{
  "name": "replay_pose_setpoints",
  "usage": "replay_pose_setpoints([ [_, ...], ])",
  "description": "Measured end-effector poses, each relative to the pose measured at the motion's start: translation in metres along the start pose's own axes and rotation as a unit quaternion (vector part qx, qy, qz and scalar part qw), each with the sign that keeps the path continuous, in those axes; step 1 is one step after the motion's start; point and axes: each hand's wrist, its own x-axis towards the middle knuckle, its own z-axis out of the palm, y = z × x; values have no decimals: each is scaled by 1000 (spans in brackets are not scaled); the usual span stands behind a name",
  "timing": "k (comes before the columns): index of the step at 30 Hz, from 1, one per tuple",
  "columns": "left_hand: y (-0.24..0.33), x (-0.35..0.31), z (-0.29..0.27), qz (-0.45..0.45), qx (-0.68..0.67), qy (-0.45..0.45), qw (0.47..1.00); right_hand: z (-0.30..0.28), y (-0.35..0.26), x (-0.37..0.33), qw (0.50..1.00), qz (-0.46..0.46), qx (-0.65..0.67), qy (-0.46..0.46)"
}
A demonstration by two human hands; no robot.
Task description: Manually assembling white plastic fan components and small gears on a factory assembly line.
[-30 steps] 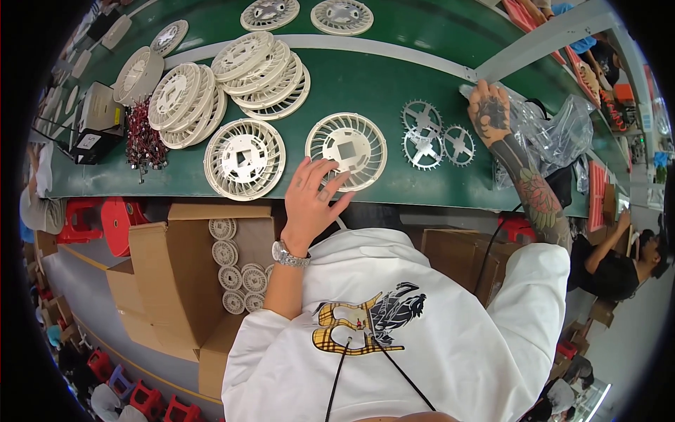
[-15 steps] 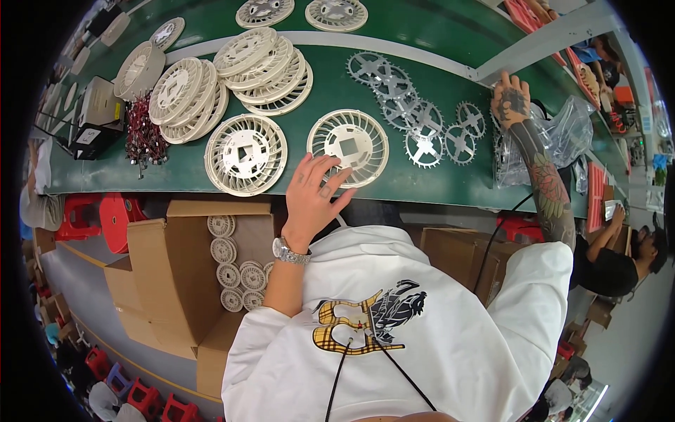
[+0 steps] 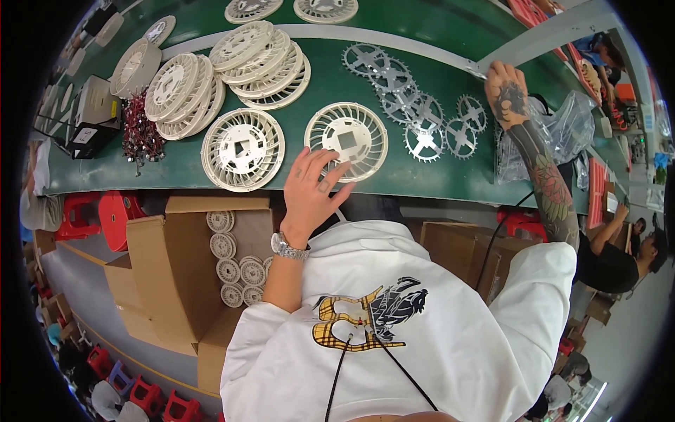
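My left hand (image 3: pixel 311 191) is open, fingers spread over the near left edge of a round cream vented disc (image 3: pixel 365 144) with a square hole. I cannot tell if they touch it. A similar disc (image 3: pixel 242 150) lies to its left, with a silvery plate at its middle. My right hand (image 3: pixel 508 95) is at the far right by the metal frame post (image 3: pixel 541 39). Its fingers are curled, and what they hold, if anything, is hidden. Between my hands lie several silvery toothed plates (image 3: pixel 425 141), loosely overlapping. Beside my right forearm rests a clear plastic bag (image 3: pixel 568 130).
Leaning stacks of cream discs (image 3: pixel 172 88) stand at the back left of the green table (image 3: pixel 330 77). A bundle of dark red wires (image 3: pixel 140 130) lies near a black box (image 3: pixel 95 116). Below the edge, an open carton (image 3: pixel 169 281) holds several discs. Another person (image 3: pixel 619 260) is at right.
My right hand has moved slightly farther away and to the left. My left hand has shifted a little, its fingers still spread by the disc. The discs and plates keep their arrangement.
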Motion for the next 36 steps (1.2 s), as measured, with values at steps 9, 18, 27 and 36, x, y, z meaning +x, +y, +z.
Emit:
replay_pose_setpoints([
  [9,-3,1,0,4,10,7,1000,-77,-92,-5,955,-80,279,-59],
  [18,-3,3,0,19,15,-4,1000,-25,-165,71,945,-194,263,29],
  [27,-3,-2,0,7,14,14,1000,-16,-123,41,956,-150,252,-8],
  [36,-3,1,-3,6,8,22,1000,-16,-97,17,942,-80,323,-43],
])
